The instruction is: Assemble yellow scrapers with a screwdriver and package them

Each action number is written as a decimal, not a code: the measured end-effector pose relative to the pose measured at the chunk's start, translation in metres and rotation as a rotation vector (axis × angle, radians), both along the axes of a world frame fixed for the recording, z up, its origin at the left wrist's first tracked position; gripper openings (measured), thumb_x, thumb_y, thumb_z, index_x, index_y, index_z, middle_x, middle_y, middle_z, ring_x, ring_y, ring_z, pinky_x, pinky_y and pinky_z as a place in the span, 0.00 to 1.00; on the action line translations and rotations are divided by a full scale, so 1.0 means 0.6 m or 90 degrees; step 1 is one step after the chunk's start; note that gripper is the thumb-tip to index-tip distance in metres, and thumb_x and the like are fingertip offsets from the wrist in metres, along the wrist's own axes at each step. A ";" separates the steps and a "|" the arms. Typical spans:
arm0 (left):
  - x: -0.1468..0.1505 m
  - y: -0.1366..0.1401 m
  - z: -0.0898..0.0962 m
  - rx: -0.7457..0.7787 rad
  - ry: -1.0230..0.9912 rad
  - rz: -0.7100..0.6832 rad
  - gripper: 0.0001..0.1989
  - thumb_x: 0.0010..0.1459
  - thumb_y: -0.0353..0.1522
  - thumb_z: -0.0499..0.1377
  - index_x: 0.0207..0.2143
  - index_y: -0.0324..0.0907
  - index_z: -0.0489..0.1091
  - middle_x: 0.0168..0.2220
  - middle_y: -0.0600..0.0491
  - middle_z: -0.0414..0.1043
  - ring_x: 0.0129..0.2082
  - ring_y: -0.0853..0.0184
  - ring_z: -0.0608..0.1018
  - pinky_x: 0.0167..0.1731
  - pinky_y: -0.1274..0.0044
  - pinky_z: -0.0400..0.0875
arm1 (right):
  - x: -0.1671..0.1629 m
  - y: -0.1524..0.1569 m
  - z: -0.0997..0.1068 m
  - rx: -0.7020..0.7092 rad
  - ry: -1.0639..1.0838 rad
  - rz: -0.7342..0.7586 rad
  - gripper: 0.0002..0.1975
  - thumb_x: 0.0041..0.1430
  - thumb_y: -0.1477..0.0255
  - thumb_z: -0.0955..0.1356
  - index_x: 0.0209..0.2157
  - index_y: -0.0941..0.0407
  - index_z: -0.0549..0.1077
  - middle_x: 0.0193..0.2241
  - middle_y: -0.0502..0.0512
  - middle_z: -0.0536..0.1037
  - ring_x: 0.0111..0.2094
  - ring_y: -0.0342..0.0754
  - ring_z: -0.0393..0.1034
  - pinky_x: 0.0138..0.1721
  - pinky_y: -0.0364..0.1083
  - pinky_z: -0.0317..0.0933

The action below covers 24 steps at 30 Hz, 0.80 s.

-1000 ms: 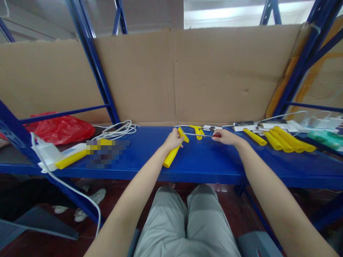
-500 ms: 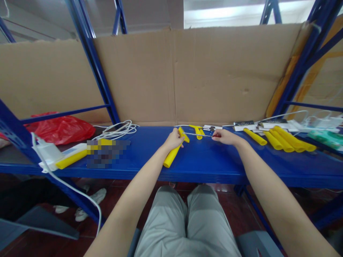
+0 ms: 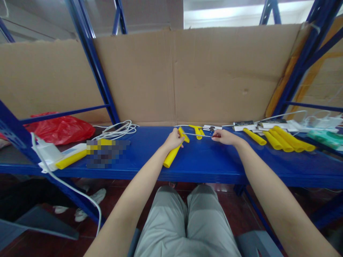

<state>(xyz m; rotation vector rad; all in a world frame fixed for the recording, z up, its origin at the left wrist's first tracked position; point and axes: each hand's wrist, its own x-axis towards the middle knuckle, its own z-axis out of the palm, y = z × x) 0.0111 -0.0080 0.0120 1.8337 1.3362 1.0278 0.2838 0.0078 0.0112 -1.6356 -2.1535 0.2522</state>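
Observation:
My left hand is closed around a yellow T-shaped handle, whose tube slants down toward the table's front edge. Its short crosspiece sticks out beyond my fingers. To the right, my right hand grips the dark red end of a screwdriver. The screwdriver's thin metal shaft lies almost level and points left, with its tip at the crosspiece; exactly where it touches is too small to make out. Behind the shaft lies another yellow T-shaped piece beside a small white-and-black packet.
Several yellow tubes and white-and-black boxes lie on the blue table at right. At left are a white cable coil, a red plastic bag and another yellow tube. A cardboard panel stands behind.

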 end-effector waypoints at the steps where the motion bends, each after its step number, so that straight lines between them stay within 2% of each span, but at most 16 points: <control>1: 0.000 0.001 0.000 0.001 -0.004 -0.001 0.11 0.58 0.23 0.57 0.38 0.40 0.56 0.24 0.58 0.70 0.15 0.73 0.73 0.20 0.81 0.66 | 0.001 0.001 -0.001 0.000 0.000 0.001 0.06 0.55 0.68 0.66 0.31 0.55 0.72 0.29 0.55 0.77 0.31 0.48 0.71 0.34 0.45 0.64; 7: -0.001 0.000 0.000 0.004 -0.007 -0.008 0.11 0.57 0.24 0.58 0.38 0.40 0.56 0.22 0.59 0.69 0.15 0.73 0.73 0.20 0.82 0.66 | 0.000 0.000 0.000 0.009 -0.006 0.003 0.07 0.55 0.67 0.66 0.32 0.55 0.73 0.28 0.54 0.77 0.31 0.48 0.71 0.33 0.44 0.64; 15: -0.001 -0.005 0.003 0.014 0.023 -0.002 0.10 0.58 0.23 0.56 0.36 0.41 0.55 0.26 0.56 0.71 0.15 0.74 0.73 0.16 0.83 0.64 | -0.004 -0.007 0.006 0.008 -0.005 -0.017 0.04 0.53 0.69 0.67 0.29 0.55 0.71 0.28 0.55 0.77 0.31 0.48 0.70 0.33 0.44 0.63; 24: -0.011 0.007 0.001 0.042 0.078 0.111 0.11 0.56 0.24 0.57 0.38 0.41 0.57 0.36 0.47 0.75 0.16 0.75 0.73 0.17 0.83 0.66 | -0.019 -0.019 0.017 0.109 0.009 0.031 0.10 0.55 0.63 0.66 0.31 0.55 0.72 0.32 0.57 0.78 0.33 0.50 0.71 0.34 0.46 0.62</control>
